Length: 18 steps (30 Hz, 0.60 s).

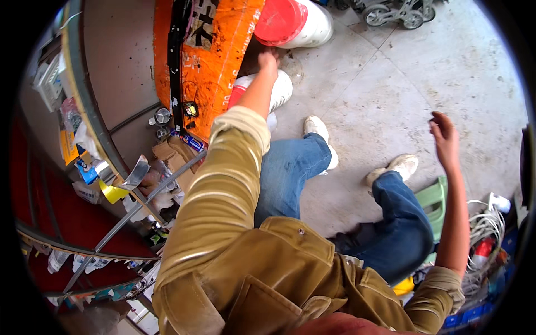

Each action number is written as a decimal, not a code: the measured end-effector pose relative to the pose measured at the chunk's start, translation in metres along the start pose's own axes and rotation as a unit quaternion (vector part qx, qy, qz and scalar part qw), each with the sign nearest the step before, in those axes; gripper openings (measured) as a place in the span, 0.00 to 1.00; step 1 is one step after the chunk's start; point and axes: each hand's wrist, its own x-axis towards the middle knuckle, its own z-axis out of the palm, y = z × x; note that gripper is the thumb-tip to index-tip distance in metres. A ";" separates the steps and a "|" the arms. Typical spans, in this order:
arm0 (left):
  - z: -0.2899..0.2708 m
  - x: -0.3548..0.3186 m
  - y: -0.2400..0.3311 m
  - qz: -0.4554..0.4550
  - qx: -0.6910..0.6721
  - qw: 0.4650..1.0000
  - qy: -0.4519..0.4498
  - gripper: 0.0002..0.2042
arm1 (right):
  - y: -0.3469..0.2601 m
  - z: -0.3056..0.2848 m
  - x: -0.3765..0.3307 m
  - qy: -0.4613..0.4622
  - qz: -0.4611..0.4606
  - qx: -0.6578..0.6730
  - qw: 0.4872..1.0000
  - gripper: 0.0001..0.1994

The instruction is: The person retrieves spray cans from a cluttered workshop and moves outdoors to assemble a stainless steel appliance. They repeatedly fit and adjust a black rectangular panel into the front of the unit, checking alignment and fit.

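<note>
My left arm stretches forward, and my left hand is in the gap between two white buckets. The farther bucket has a red lid or top; the nearer bucket, with red on its left side, sits partly under my forearm. The fingers of this hand point away into shadow, so what they touch is hidden. To the left of the hand stands a large orange wrapped block with a black strip along it. Off to the right, my right hand hangs above the floor with loosely bent fingers, the thumb apart and nothing visible in it.
A cluttered shelf with a metal rail runs along the left. Behind my right forearm is a green plastic stool, beside coiled white cables. A wheeled metal frame stands at the far end of the grey floor.
</note>
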 end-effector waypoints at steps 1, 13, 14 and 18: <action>0.020 0.006 0.000 0.013 -0.050 0.999 -0.008 0.20 | 0.019 -0.007 0.003 0.011 0.006 -0.029 0.999 0.12; 0.044 0.062 -0.003 0.185 -0.078 0.940 -0.275 0.26 | 0.072 -0.037 0.074 0.005 -0.084 -0.197 0.977 0.16; 0.044 0.044 -0.009 0.101 -0.108 0.958 -0.248 0.26 | 0.064 -0.039 0.079 0.022 -0.097 -0.209 0.973 0.18; 0.027 -0.030 -0.050 0.046 -0.051 0.953 -0.296 0.21 | -0.004 0.007 0.114 0.021 -0.197 -0.235 0.951 0.19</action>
